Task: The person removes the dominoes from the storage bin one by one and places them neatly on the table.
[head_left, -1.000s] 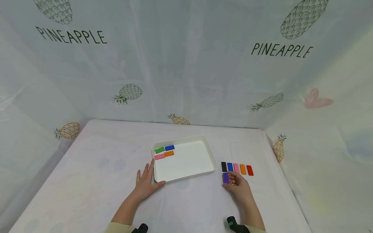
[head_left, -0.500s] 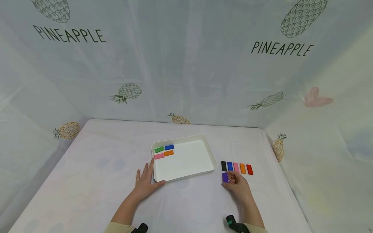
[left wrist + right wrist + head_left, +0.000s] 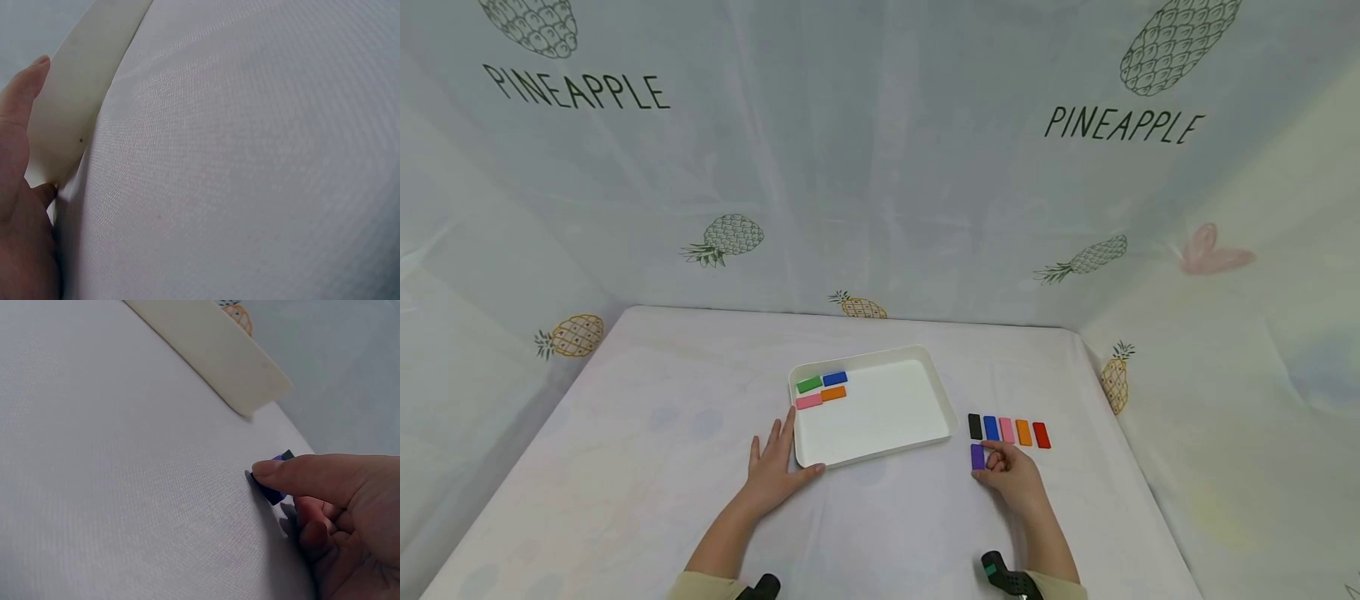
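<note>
My right hand [image 3: 1013,477] pinches a small purple block [image 3: 977,457] by its ends, thumb at the near end and index finger at the far one. In the right wrist view the thumb covers much of that purple block [image 3: 275,495]. My left hand [image 3: 771,477] has its fingers spread and touches the near left corner of a white tray [image 3: 880,454]. Inside the tray, at its left end, lie a green block [image 3: 809,384], a blue block [image 3: 835,378], a pink block [image 3: 808,402] and an orange block [image 3: 833,393], in two rows.
Just beyond my right hand is a row of blocks: black [image 3: 975,427], blue [image 3: 991,428], pink [image 3: 1007,430], orange [image 3: 1024,432] and red [image 3: 1041,435]. White cloth covers the table [image 3: 647,433]. A curtain printed with pineapples [image 3: 880,183] hangs behind and at the sides.
The right hand keeps its pinch on the purple block, which has shifted very slightly. The left hand stays at the tray. The whole head view has drifted a few pixels.
</note>
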`<state>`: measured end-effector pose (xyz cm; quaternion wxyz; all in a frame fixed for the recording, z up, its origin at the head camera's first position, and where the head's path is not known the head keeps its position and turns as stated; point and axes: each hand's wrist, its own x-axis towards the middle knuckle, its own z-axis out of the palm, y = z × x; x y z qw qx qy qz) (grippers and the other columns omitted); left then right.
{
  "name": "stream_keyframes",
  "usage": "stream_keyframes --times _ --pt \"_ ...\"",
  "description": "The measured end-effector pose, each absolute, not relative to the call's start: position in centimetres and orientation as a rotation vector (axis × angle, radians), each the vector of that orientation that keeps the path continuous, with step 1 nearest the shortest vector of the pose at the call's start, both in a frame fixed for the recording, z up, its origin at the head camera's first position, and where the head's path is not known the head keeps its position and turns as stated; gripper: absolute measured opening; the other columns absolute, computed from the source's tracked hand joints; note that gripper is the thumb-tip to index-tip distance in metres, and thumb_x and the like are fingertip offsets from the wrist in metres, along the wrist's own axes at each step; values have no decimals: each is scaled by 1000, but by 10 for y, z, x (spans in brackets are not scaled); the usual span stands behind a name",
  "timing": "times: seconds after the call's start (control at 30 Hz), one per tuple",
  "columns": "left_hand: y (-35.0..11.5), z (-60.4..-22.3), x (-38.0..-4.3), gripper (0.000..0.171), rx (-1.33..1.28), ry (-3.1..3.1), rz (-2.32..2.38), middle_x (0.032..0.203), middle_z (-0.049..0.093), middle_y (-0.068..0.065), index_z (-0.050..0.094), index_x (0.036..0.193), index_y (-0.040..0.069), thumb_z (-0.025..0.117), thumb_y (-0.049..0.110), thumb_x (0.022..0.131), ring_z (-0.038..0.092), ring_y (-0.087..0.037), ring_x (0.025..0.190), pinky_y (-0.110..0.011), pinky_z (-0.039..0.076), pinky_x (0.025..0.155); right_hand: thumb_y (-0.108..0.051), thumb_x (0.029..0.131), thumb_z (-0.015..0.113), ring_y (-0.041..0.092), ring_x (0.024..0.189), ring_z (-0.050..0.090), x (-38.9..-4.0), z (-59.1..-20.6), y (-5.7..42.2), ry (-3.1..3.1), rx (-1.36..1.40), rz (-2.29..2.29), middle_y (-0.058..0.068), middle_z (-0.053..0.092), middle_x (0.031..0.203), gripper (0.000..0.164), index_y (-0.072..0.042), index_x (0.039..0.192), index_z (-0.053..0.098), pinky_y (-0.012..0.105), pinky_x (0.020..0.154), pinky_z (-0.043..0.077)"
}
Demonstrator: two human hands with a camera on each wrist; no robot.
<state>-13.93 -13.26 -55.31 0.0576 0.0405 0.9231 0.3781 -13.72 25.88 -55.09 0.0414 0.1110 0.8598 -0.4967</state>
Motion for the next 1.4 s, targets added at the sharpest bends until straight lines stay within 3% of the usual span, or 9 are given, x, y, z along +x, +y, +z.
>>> stream_keyframes --times 0.8,1.07,1.4 --pt "-134 -556 -141 111 122 2782 1151 158 19 -22 6 156 6 75 48 80 5 -41 146 -61 -13 110 4 76 78 17 74 46 -140 -548 260 2616 338 -1518 5 51 79 48 3 121 63 21 57 37" --pt "-134 -557 -141 111 127 2788 1147 158 19 -22 6 156 7 74 49 80 6 -41 146 -61 -13 110 -3 78 81 18 76 47 -138 -546 261 2573 376 -1558 5 52 82 49 -1 123 63 20 60 40" --pt "-135 -557 -140 110 133 2802 1145 158 21 -23 7 156 7 74 48 80 7 -42 145 -61 -12 110 -4 81 78 21 79 51 -136 -525 231 2556 407 -1703 8 56 88 43 -3 121 64 19 60 46"
